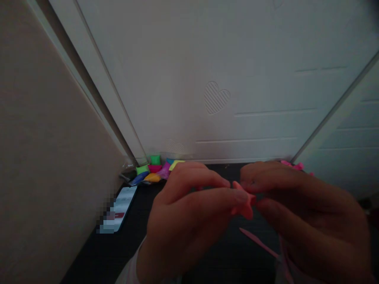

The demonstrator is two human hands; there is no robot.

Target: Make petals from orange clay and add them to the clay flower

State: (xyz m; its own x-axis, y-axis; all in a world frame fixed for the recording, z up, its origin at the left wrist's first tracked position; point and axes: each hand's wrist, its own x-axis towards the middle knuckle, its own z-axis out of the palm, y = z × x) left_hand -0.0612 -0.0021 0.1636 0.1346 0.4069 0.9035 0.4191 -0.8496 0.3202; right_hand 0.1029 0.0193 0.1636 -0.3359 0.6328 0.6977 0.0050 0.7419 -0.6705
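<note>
The left hand point(189, 217) and right hand point(308, 217) pinch a small pink modelling-clay piece point(244, 201) between their fingertips — it sits midway, neither hand nearer, its long axis unclear.

1. Door point(189, 79) behind desk point(220, 171).
2. Wall point(50, 157) along desk's left side.
3. Phone point(120, 209) on desk, beside wall.
4. Packets point(149, 169) at desk's back, behind phone, by door.
5. Small piece point(244, 201) between left hand point(186, 221) and right hand point(308, 221), above desk.
</note>
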